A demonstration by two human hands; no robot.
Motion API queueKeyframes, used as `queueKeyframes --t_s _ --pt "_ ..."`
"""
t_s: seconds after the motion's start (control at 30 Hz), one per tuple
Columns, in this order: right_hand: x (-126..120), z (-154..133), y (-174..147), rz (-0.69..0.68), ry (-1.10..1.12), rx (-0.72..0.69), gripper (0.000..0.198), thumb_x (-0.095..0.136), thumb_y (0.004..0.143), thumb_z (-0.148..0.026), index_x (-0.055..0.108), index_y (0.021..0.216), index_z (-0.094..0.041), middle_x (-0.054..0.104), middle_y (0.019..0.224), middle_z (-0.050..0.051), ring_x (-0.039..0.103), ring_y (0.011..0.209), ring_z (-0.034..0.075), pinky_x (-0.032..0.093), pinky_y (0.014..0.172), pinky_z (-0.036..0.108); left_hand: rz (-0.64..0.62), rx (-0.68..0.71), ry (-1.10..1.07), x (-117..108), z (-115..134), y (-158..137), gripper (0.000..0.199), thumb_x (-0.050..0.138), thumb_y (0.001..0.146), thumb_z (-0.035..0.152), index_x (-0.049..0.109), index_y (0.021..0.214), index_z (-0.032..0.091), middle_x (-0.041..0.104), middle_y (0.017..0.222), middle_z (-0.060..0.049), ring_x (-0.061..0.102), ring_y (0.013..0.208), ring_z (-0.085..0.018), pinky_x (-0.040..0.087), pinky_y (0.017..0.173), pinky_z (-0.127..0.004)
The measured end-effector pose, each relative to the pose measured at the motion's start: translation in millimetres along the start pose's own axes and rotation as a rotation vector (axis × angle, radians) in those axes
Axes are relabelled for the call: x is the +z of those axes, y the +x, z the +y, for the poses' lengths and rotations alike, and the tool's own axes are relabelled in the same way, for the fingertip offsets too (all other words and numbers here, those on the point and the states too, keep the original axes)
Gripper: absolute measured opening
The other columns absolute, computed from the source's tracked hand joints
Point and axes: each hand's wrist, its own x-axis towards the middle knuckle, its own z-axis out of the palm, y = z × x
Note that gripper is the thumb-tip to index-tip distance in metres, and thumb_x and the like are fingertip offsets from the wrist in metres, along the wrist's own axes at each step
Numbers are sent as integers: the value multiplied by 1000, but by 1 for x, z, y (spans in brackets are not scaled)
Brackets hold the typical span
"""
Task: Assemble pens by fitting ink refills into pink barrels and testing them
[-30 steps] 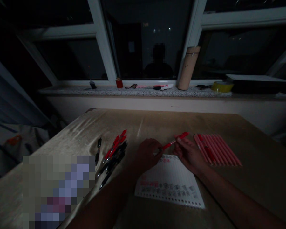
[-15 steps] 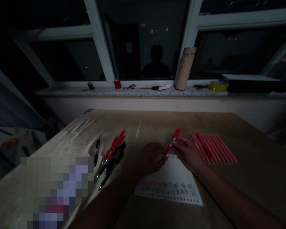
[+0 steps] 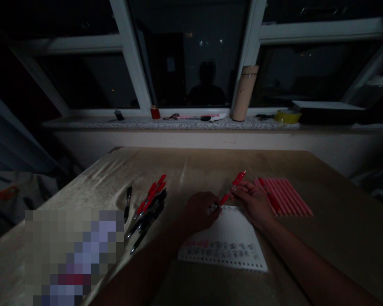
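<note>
Over the top of a lined paper sheet (image 3: 232, 231), both hands are closed on one red pen (image 3: 239, 178), held slanting with its upper end to the right. My left hand (image 3: 202, 210) pinches around its lower end, and the fingers partly hide what is there. The fingers of my right hand (image 3: 252, 202) grip the barrel around the middle. Rows of pink and grey scribbled marks show near the sheet's perforated edge. Just right of my right hand lies a row of pink pens (image 3: 289, 195), with red pen parts or a red pen (image 3: 271, 196) among them.
Left of my left hand lie red pens (image 3: 151, 193) and black pens (image 3: 148, 216); a single black pen (image 3: 128, 202) sits apart. A blurred-out patch covers the table's near left. On the windowsill stand a cardboard-coloured cylinder (image 3: 245, 93), yellow tape (image 3: 287, 116) and a small red jar (image 3: 155, 112).
The pen has tilted slightly further to the right between my hands. Both hands keep their hold, and the whole view has shifted a little.
</note>
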Motion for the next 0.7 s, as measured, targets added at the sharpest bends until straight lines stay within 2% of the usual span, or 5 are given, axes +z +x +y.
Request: queueKeyframes --t_s 0.23,0.4,0.5,0.7 --pt "-6 -13 -1 69 -2 0 27 78 61 -38 64 72 -17 64 62 -1 56 53 10 45 55 22 77 -141 -9 1 -12 1 13 55 80 26 61 88 18 60 76 -1 53 68 -12 42 66 -25" --pt "-17 -21 -2 40 -67 20 29 75 64 -41 64 74 -16 65 64 2 58 53 12 46 56 25 129 -121 -10 0 -17 2 12 53 83 24 61 90 19 61 83 -1 55 72 -12 44 72 -25" --pt "-23 -25 -3 -8 -215 49 28 73 64 -40 64 74 -15 65 62 2 57 54 13 45 57 27 152 -81 -4 -3 -20 2 15 49 86 24 61 93 18 61 90 -3 57 79 -13 45 77 -26" --pt "-23 -31 -8 -162 -649 103 20 69 63 -33 67 72 -15 61 56 0 53 52 12 41 53 25 171 -15 59 -8 -23 2 19 45 89 24 62 95 19 61 97 -3 57 89 -14 46 82 -28"
